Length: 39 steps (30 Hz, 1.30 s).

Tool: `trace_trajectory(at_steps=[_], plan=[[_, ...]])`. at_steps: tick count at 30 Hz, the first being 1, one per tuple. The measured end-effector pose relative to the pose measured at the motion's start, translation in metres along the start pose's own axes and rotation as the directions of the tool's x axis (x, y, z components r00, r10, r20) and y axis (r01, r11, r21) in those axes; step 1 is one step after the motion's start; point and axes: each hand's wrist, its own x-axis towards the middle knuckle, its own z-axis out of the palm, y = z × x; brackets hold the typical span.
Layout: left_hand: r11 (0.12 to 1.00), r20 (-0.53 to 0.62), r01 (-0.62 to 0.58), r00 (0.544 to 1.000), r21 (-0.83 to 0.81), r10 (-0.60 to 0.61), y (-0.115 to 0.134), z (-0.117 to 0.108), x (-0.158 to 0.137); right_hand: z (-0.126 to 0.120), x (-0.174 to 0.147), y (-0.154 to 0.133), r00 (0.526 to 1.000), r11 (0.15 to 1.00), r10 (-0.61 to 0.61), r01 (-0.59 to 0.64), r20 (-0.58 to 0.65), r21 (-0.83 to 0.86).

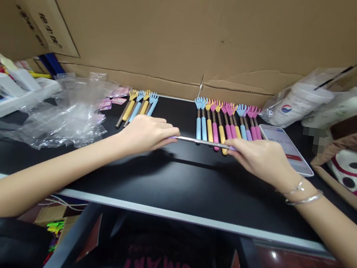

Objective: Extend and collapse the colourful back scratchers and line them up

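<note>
Stretched level between both hands is a telescopic back scratcher (202, 142), its thin metal rod showing and a bit of purple at each end. My left hand (153, 134) pinches one end; my right hand (258, 158), with bracelets at the wrist, grips the other. Most of both ends is hidden in the fingers. Beyond my right hand lies a row of several back scratchers (210, 130) with blue, yellow, pink and purple handles, claws pointing away. Behind my left hand is a smaller group of yellow and blue back scratchers (128, 111).
Clear plastic bags (63, 117) are heaped at left, beside a white power strip (26, 93) with cables. At right lie a phone (286, 145), a bagged cup (299, 103) and a brown-trimmed bag (354, 167). Cardboard (168, 25) walls the black desk's (171, 182) back.
</note>
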Motion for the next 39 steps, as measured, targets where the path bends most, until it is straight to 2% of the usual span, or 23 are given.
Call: trace_trajectory(at_steps=[6, 11, 15, 19, 22, 25, 28, 32, 39], plan=[[0.997, 0.074, 0.047, 0.996, 0.068, -0.052, -0.027, -0.001, -0.025, -0.001, -0.025, 0.036, 0.996, 0.996, 0.076, -0.074, 0.05, -0.043], [0.991, 0.051, 0.057, 0.997, 0.124, -0.064, -0.045, -0.002, -0.046, -0.005, -0.042, 0.061, 0.985, 0.99, 0.135, -0.138, 0.104, 0.022], [0.985, 0.049, 0.084, 0.995, 0.151, -0.092, -0.055, -0.004, -0.055, -0.006, -0.053, 0.073, 0.977, 0.979, 0.201, -0.203, 0.071, 0.016], [0.981, 0.059, 0.09, 0.993, 0.17, -0.101, -0.062, -0.007, -0.059, -0.003, -0.064, 0.087, 0.97, 0.973, 0.227, -0.23, 0.09, 0.026], [0.974, 0.081, 0.105, 0.989, 0.199, -0.123, -0.067, -0.013, -0.065, -0.002, -0.072, 0.101, 0.955, 0.961, 0.277, -0.276, 0.108, -0.025], [0.948, 0.135, 0.152, 0.971, 0.281, -0.196, -0.077, -0.019, -0.078, -0.002, -0.086, 0.119, 0.945, 0.953, 0.301, -0.293, 0.128, -0.08], [0.923, 0.172, 0.198, 0.949, 0.33, -0.264, -0.088, -0.022, -0.095, -0.002, -0.104, 0.133, 0.941, 0.93, 0.332, -0.314, 0.068, -0.191], [0.926, 0.181, 0.183, 0.951, 0.33, -0.252, -0.097, -0.022, -0.106, -0.002, -0.116, 0.137, 0.956, 0.93, 0.29, -0.269, 0.049, -0.25], [0.934, 0.127, 0.16, 0.969, 0.319, -0.21, -0.097, -0.023, -0.109, -0.004, -0.113, 0.128, 0.959, 0.934, 0.282, -0.269, 0.025, -0.235]])
